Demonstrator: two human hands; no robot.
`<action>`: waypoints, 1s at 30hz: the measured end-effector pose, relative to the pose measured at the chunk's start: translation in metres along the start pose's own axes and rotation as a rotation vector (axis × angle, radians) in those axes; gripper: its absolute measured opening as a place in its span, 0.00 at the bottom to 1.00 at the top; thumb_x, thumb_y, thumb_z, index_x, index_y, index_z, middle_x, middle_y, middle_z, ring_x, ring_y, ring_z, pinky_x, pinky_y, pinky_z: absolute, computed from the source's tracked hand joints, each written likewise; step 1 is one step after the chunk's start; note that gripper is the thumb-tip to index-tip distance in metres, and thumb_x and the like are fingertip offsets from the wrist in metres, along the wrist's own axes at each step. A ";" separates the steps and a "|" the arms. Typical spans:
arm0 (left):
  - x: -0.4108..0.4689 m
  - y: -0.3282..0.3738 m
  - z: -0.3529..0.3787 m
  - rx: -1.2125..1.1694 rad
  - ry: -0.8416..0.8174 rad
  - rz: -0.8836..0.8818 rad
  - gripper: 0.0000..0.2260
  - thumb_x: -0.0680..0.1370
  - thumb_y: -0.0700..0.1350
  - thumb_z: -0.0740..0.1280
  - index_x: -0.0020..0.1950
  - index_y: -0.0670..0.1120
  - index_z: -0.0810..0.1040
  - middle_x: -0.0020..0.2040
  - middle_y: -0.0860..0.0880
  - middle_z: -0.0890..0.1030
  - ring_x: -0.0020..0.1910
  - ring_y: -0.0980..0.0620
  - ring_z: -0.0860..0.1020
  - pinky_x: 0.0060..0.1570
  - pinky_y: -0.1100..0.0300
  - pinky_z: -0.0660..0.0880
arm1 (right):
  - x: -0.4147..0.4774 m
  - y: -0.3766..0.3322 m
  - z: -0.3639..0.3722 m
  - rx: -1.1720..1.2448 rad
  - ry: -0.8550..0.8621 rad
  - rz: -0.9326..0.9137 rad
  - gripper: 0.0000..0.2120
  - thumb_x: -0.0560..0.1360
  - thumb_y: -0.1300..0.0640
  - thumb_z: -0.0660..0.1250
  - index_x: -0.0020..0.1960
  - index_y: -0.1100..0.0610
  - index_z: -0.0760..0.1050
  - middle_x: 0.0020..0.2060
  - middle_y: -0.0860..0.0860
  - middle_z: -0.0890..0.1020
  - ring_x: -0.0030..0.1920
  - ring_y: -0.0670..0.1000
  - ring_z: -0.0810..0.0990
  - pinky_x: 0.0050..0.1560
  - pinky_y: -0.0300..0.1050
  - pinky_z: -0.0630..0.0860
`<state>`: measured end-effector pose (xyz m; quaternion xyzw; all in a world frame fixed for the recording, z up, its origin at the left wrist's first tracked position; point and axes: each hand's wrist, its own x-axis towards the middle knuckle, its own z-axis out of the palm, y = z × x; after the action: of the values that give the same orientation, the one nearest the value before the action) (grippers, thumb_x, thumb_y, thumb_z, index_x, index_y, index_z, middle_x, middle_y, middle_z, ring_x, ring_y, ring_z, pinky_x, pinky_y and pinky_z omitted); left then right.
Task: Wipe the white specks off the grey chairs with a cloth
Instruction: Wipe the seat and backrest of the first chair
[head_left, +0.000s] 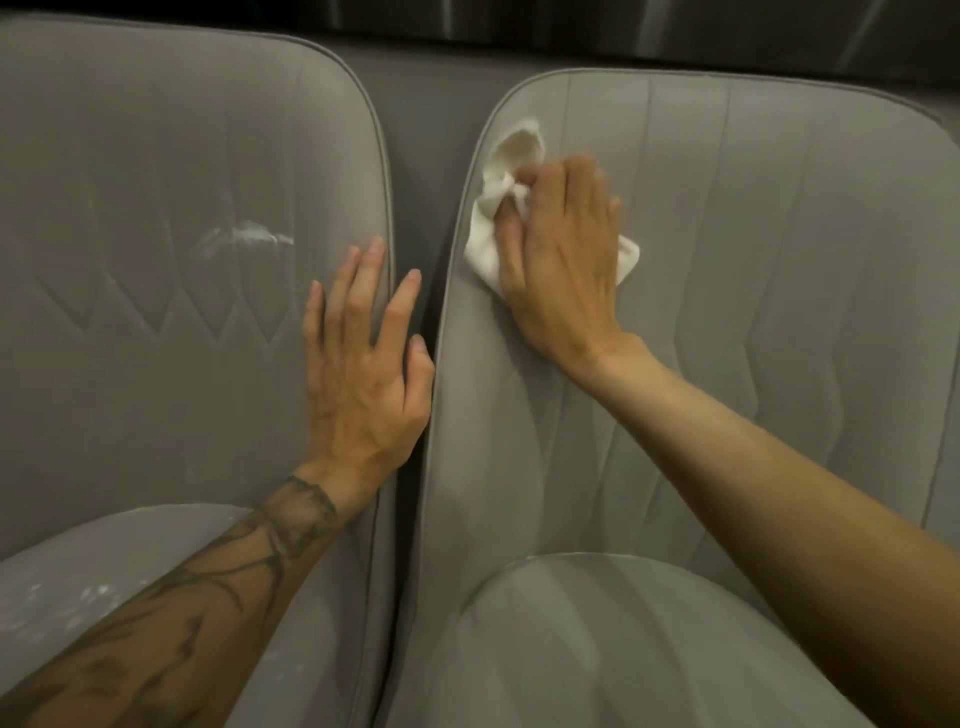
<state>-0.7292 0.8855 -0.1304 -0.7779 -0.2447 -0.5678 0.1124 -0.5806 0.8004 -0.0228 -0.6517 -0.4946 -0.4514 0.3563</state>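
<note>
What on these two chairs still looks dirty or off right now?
A white smear marks the left chair backrest, above the left hand, and white specks dot its seat. The right hand presses the cloth on the right chair, which looks clean.

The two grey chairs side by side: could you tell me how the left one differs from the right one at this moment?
The left chair carries a white smear on its backrest and white specks on its seat; the right chair shows none. The left hand rests bare and spread on the left chair, while the right hand presses a white cloth to the right chair. Both are grey, stitched and piped.
</note>
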 end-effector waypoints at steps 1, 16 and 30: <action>0.000 0.000 0.000 0.003 -0.004 0.003 0.25 0.81 0.46 0.60 0.79 0.46 0.69 0.84 0.43 0.59 0.85 0.45 0.54 0.82 0.40 0.50 | -0.016 -0.002 -0.002 0.016 -0.059 -0.077 0.12 0.81 0.52 0.57 0.54 0.59 0.73 0.49 0.57 0.74 0.48 0.58 0.73 0.49 0.55 0.69; 0.002 -0.004 -0.004 -0.047 -0.041 0.014 0.17 0.80 0.49 0.64 0.66 0.44 0.80 0.83 0.40 0.61 0.84 0.41 0.57 0.81 0.37 0.52 | 0.002 0.013 -0.007 -0.035 -0.087 -0.198 0.12 0.81 0.52 0.58 0.55 0.59 0.73 0.50 0.58 0.74 0.48 0.58 0.73 0.49 0.54 0.68; 0.000 -0.002 -0.006 -0.139 0.032 -0.115 0.33 0.78 0.45 0.63 0.84 0.43 0.60 0.84 0.45 0.61 0.84 0.48 0.57 0.81 0.40 0.55 | 0.001 -0.007 0.004 -0.011 0.035 0.007 0.11 0.81 0.53 0.57 0.53 0.59 0.73 0.49 0.57 0.75 0.47 0.58 0.74 0.48 0.56 0.70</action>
<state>-0.7353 0.8848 -0.1286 -0.7593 -0.2470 -0.6014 0.0293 -0.5861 0.8057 -0.0230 -0.6472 -0.4838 -0.4641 0.3629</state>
